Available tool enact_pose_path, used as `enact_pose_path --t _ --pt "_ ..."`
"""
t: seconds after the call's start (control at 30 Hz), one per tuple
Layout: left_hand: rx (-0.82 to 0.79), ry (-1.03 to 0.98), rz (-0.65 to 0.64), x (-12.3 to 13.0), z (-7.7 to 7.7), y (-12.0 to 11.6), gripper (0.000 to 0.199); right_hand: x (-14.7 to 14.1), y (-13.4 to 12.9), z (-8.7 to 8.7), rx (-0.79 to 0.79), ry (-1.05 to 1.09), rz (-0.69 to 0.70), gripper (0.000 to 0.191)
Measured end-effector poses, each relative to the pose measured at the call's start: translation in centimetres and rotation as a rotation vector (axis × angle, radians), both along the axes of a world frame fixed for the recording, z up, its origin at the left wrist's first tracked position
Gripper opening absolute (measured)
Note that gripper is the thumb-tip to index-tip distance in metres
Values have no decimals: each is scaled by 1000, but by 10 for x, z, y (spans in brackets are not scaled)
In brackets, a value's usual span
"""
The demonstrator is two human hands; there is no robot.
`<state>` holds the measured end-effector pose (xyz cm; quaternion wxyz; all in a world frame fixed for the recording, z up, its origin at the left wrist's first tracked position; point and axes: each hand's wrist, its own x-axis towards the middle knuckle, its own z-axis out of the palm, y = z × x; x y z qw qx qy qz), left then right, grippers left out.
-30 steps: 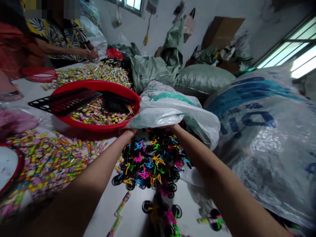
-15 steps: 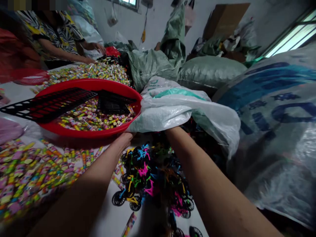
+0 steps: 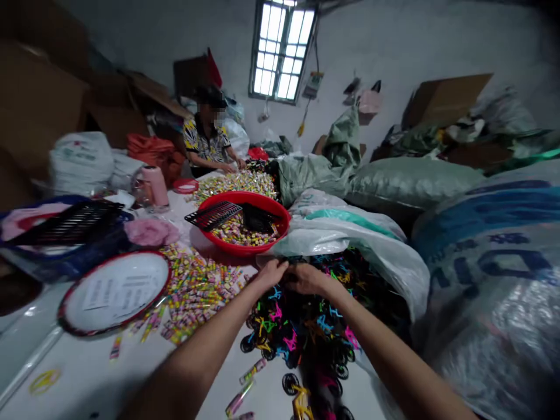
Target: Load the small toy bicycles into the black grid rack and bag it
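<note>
Colourful toy bicycles with black wheels (image 3: 289,341) lie in a heap between my forearms and spill from the open mouth of a white woven sack (image 3: 324,240). At the heap's far part, my left hand (image 3: 273,273) is bent with its fingers closed; what they hold, if anything, is too small to name. Close beside it on the right, my right hand (image 3: 306,279) reaches down among the dark bicycles, its fingertips hidden. Left of the heap lie many small wrapped candy tubes (image 3: 196,291). A red basin (image 3: 245,251) with more tubes and black racks stands beyond my left hand.
A white red-rimmed tray (image 3: 114,291) and a blue basket (image 3: 87,256) are at left, near a pink bottle (image 3: 154,185). Large stuffed sacks (image 3: 490,280) border the right. A person (image 3: 210,140) works at the table's far end.
The view has widened and lifted, showing the window and the table's left side. Both my hands, earlier hidden under the white sack's edge, now show close together over the bicycles.
</note>
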<state>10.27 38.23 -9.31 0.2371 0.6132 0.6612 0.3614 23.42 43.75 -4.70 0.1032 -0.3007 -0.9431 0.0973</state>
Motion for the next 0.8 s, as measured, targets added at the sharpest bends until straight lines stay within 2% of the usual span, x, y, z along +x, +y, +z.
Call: enact_pose_path --t 0.07,0.17,0.23,0.3,0.37,0.43,0.5,0.6,0.67,0.73,0.8 --pt "10 61 -12 -10 10 -32 30 13 -27 1 74 -117 30 13" --pt "18 153 -23 -45 22 -83 32 40 -72 -9 317 -155 -27 29" --pt "-15 222 43 -78 27 -110 29 49 -108 -21 406 -64 -38 33" --pt "-65 298 165 -110 27 -124 32 43 -150 -38 393 25 41 32" --pt "-119 376 257 -134 22 -121 35 23 -192 -57 305 63 208 42" --pt "-179 442 284 -145 13 -105 38 -1 -225 -81 210 68 385 55" --pt "-244 489 284 -146 2 -83 45 -18 -242 -108 168 72 438 60" --pt "-355 508 299 -136 -14 -49 56 -16 -245 -147 260 167 367 54" --pt "-423 493 303 -124 -25 -33 66 -5 -243 -163 322 247 306 45" --pt "-444 478 293 -107 -35 -23 72 4 -245 -167 304 272 249 35" --pt "-411 478 264 -85 -43 -22 70 8 -249 -160 233 250 211 32"
